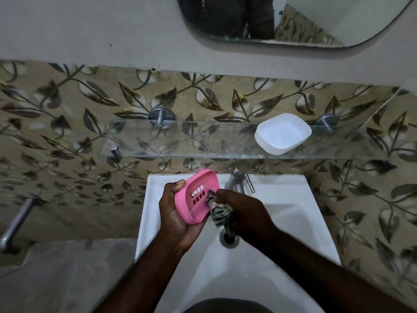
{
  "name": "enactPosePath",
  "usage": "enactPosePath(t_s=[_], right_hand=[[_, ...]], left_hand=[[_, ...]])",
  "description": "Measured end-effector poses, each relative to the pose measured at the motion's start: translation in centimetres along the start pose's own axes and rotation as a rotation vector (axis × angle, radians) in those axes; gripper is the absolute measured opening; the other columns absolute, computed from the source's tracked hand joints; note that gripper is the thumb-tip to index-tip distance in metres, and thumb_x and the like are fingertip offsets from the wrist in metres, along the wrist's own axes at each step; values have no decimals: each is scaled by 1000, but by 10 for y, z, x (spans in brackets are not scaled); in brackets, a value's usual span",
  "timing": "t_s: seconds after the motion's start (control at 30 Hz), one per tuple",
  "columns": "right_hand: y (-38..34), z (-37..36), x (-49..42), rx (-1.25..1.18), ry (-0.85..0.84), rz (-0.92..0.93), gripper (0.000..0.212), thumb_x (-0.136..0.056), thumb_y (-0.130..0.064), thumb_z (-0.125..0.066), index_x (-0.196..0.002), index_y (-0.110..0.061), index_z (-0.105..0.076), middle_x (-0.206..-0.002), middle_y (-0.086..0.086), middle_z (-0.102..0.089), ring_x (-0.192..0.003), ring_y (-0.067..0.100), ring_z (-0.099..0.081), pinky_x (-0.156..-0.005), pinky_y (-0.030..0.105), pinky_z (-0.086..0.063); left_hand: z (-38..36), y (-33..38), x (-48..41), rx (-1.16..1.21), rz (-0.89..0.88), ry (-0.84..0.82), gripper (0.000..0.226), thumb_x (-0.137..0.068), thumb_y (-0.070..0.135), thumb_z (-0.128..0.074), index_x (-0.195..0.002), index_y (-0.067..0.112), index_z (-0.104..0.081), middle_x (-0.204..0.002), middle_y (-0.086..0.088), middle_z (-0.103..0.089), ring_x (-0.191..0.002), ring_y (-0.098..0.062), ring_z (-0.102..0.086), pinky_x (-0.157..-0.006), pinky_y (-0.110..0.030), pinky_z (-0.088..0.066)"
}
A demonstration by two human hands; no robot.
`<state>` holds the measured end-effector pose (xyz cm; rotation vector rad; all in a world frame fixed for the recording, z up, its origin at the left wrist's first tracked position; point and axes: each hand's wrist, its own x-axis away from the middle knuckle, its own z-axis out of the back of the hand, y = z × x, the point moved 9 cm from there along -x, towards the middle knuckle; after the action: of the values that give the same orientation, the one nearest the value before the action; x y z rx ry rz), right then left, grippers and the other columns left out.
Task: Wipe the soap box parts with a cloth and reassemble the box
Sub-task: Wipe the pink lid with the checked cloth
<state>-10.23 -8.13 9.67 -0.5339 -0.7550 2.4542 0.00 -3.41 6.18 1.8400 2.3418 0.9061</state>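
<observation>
My left hand (174, 213) grips a pink soap box tray (196, 197) with drain slots, tilted over the white sink (293, 222). My right hand (243, 213) holds a bunched grey patterned cloth (218, 208) pressed against the tray's inner right side. The white soap box base (283, 133) lies open side up on the glass shelf (180, 141) above the sink, at the right.
A chrome tap (238, 181) stands just behind my hands. The sink drain (229, 239) lies below the cloth. A metal bar (15, 222) juts from the leaf-patterned wall at the left. A mirror (293, 19) hangs above.
</observation>
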Motion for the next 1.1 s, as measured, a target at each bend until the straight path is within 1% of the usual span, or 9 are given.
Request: enactPosePath(t_s=[0.13, 0.23, 0.33, 0.43, 0.5, 0.6, 0.77, 0.93, 1.1], right_hand=[[2, 5, -3, 26, 59, -139, 36, -76, -16, -58, -110, -28, -60, -103, -3, -72, -96, 20, -69, -80, 33, -55], [-45, -6, 7, -204, 0, -75, 36, -78, -17, -52, -111, -28, -63, -103, -7, -71, -98, 10, -66, -86, 21, -50], [-41, -12, 5, -150, -79, -18, 46, -75, -7, -54, -118, -21, -65, -113, -4, -68, -100, 0, -60, -88, 4, -39], [4, -5, -3, -98, -71, -135, 33, -75, -24, -68, -107, -32, -67, -101, -7, -67, -88, 5, -63, -79, 22, -49], [22, 4, -5, -35, -4, -195, 45, -75, -15, -65, -109, -43, -59, -102, -5, -72, -89, 16, -70, -79, 33, -55], [-1, 6, -3, -67, 59, -173, 44, -78, -6, -56, -110, -36, -58, -96, -2, -73, -81, 15, -71, -75, 21, -54], [-48, -12, 6, -203, -46, -47, 45, -78, -10, -51, -120, -21, -64, -114, -4, -68, -105, 7, -58, -90, 3, -38], [-9, 6, -9, 143, -74, -59, 41, -76, -17, -60, -116, -27, -60, -110, -3, -70, -99, 21, -66, -81, 32, -54], [-17, 8, -9, 339, -36, 13, 36, -74, -40, -47, -103, -25, -63, -86, -8, -70, -74, 12, -63, -55, 23, -44]], left_hand=[[1, 0, -2, -3, 25, 56, 47, -71, 37, -49, -95, 6, -76, -91, -19, -66, -82, -31, -64, -79, -36, -51], [-1, -5, -2, -30, 75, 57, 68, -56, 43, -67, -110, 2, -70, -116, -28, -55, -111, -46, -51, -105, -50, -35], [1, -2, -4, -6, 61, 40, 86, -39, 39, -79, -116, 5, -63, -121, -25, -48, -115, -47, -44, -112, -57, -25], [0, 2, -5, -11, 23, -27, 70, -36, 38, -82, -99, 9, -73, -102, -21, -63, -97, -38, -60, -96, -47, -45], [-6, 1, -4, -9, 20, -49, 46, -50, 40, -73, -86, 11, -77, -88, -16, -67, -83, -30, -64, -83, -39, -49], [-1, 3, -5, -2, 44, 33, 45, -64, 39, -57, -88, 7, -78, -95, -21, -66, -95, -38, -60, -92, -44, -45], [3, -3, -7, 18, 88, 59, 77, -43, 38, -76, -111, 3, -68, -120, -26, -51, -115, -48, -44, -113, -59, -24], [0, -2, -5, 17, 159, 2, 59, -63, 37, -57, -112, 6, -68, -107, -19, -61, -96, -35, -56, -95, -43, -40], [1, 3, -7, -32, 252, 19, 45, -69, 41, -56, -97, 10, -72, -105, -15, -64, -92, -32, -56, -85, -40, -43]])
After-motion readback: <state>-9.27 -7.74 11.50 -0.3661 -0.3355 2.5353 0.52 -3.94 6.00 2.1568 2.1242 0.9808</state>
